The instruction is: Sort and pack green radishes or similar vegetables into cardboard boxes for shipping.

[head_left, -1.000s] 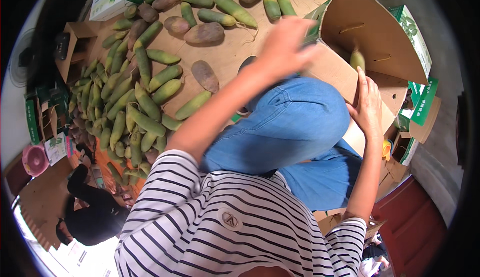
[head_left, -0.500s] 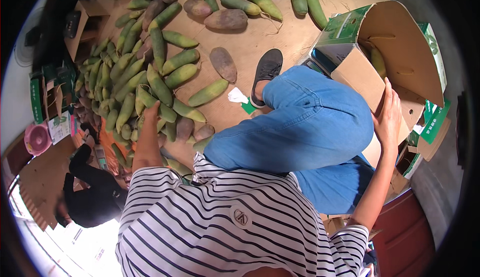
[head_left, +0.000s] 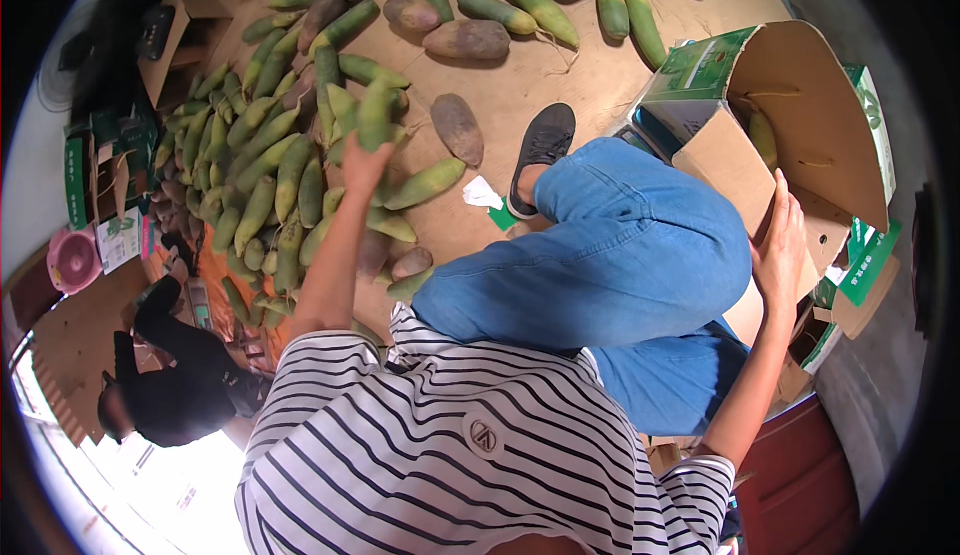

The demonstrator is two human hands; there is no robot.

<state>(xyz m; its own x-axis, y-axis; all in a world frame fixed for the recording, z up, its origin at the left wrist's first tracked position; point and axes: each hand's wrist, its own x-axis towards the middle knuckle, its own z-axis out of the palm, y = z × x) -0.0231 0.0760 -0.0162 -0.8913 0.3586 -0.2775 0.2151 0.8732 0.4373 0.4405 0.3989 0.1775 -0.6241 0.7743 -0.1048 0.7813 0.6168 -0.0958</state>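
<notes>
My left hand (head_left: 366,165) grips a green radish (head_left: 375,117), lifted just above the heap of green radishes (head_left: 262,160) on the left. Part of that radish is hidden by my fingers. On the right, my right hand (head_left: 780,250) rests with its fingers stretched out along the edge of a cardboard box (head_left: 728,150) tipped open beside my knee. Inside the box lies one green radish (head_left: 762,138), partly covered by the flap. A brownish-purple radish (head_left: 457,129) lies alone on the floor near my shoe.
More green and purple radishes (head_left: 540,10) are scattered at the far side. Crumpled white paper (head_left: 482,193) lies by my shoe (head_left: 545,150). Another person in black (head_left: 185,385) is at the lower left, near a pink basin (head_left: 74,261). Further cartons (head_left: 185,40) stand at the edges.
My left hand has risen from the heap and moved right and away from me, now with a green radish in it. My right hand stays on the box.
</notes>
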